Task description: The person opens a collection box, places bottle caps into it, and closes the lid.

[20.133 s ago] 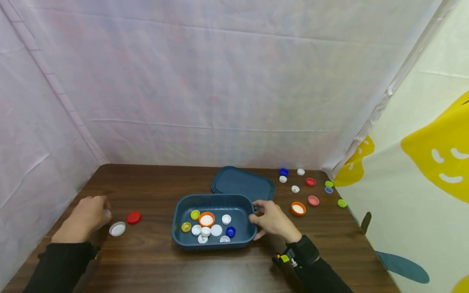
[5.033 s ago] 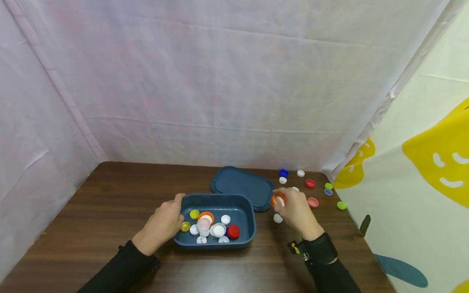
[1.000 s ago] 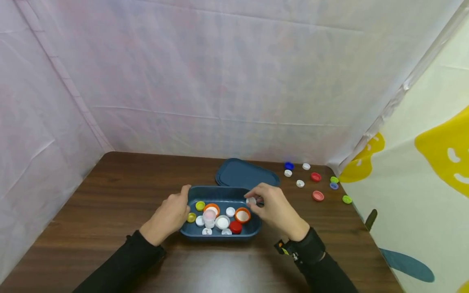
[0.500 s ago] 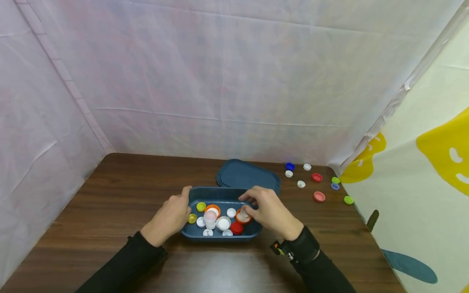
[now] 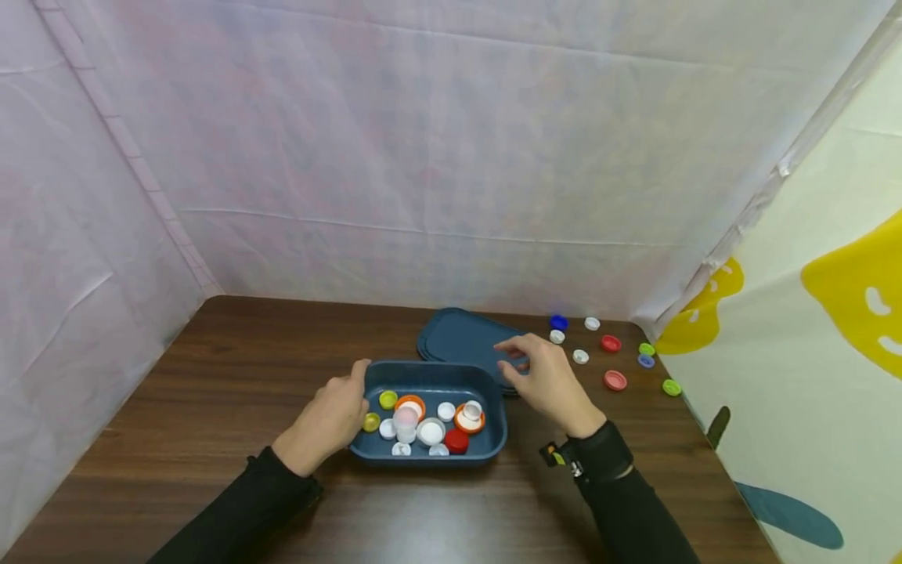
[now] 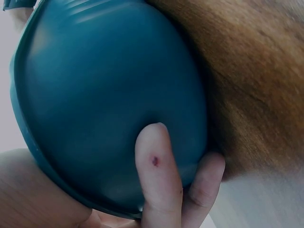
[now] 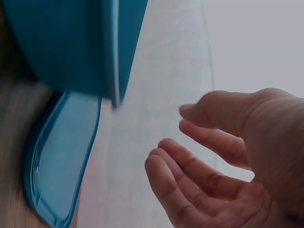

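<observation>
A dark blue plastic food container [image 5: 423, 370] stands on the table with several bottle caps inside. My left hand [image 5: 327, 419] grips its left end. In the left wrist view, fingers [image 6: 159, 175] lie along the container's outer wall [image 6: 104, 95] while the rest of the hand is at the rim. My right hand [image 5: 551, 384] is off the container's right end, above the lid [image 5: 465, 337], with nothing between its parted thumb and fingers. A small white cap [image 5: 473, 410] sits in an orange cap [image 5: 468, 423]; a red cap [image 5: 456, 441] lies in front of them.
Caps are scattered at the table's back right: a blue one [image 5: 559, 322], a red one [image 5: 610, 343], a pinkish-red one [image 5: 615, 381], a lavender one [image 5: 646, 361], plus white and green ones. A white curtain [image 5: 423, 157] hangs behind the table.
The red cap, a second orange cap and several white ones have entered the container. Just now my right hand lets go of a small white cap in the orange one and draws back right.
</observation>
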A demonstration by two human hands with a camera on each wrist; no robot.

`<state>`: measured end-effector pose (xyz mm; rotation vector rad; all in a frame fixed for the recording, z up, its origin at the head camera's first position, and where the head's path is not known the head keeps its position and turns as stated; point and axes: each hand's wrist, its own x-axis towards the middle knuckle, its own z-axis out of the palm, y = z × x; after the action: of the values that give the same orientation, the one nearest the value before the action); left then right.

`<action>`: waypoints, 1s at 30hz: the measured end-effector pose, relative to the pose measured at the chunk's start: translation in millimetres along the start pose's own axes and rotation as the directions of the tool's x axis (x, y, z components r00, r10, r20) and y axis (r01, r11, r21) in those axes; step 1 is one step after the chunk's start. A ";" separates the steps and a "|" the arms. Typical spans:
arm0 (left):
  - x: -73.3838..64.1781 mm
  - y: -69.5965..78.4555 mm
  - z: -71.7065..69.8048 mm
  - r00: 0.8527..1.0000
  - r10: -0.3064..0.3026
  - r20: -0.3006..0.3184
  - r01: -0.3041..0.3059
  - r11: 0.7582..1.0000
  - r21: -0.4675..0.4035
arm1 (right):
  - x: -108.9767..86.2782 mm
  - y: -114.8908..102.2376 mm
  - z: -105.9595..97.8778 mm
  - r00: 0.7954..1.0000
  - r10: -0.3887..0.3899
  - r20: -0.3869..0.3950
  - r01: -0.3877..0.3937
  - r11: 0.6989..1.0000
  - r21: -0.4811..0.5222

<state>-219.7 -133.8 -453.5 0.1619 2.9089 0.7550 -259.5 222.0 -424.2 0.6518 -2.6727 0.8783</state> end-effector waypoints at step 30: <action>-0.2 1.4 0.5 0.999 -0.039 0.021 0.040 0.999 -0.012 | 8.9 142.3 -17.9 0.956 0.292 -0.018 -0.288 0.932 -0.221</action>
<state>-219.3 -132.4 -453.2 0.1102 2.8780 0.7607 -334.8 332.0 -477.7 0.2153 -2.8705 0.6258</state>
